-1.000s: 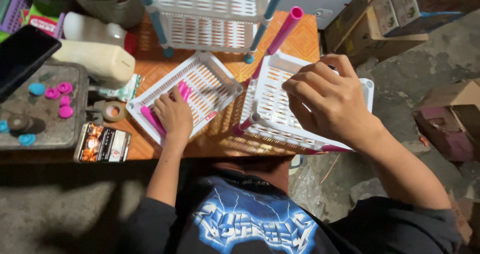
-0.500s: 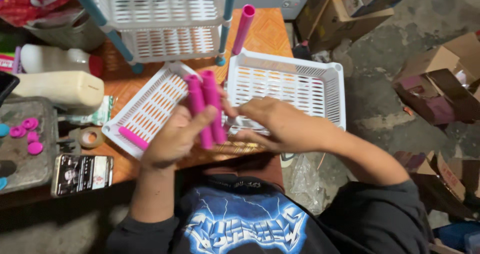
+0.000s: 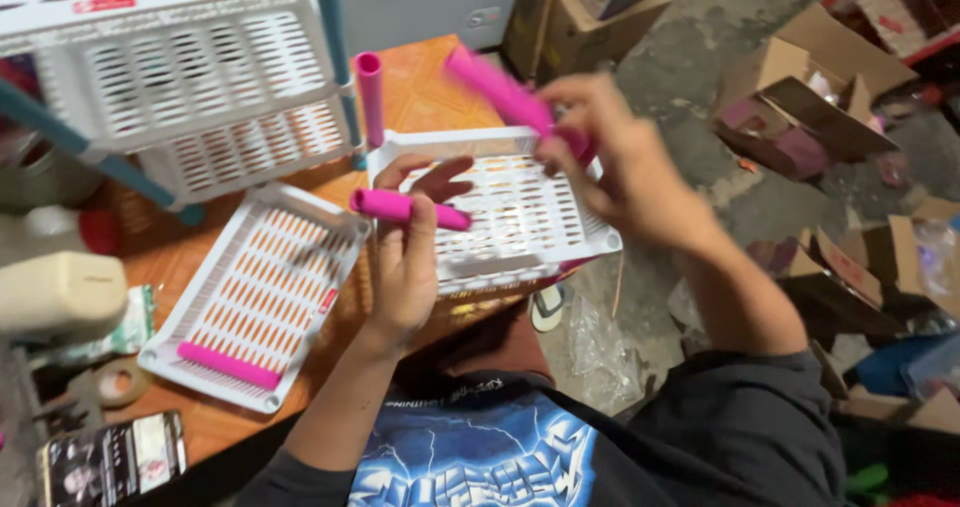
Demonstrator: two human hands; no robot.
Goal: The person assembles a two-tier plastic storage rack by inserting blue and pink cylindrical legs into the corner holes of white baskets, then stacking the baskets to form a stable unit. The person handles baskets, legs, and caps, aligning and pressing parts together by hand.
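The left hand (image 3: 405,257) grips a pink tube (image 3: 400,208) held level above the desk (image 3: 425,87) — just over the edge of a white tray (image 3: 520,207). The right hand (image 3: 625,162) is closed around a second tube (image 3: 500,87), raised and tilted, blurred. Another tray (image 3: 260,297) lies to the left — one pink tube (image 3: 228,364) rests in it.

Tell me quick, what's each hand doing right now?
Left hand: closed on a pink tube above the white tray.
Right hand: closed on another pink tube, blurred.
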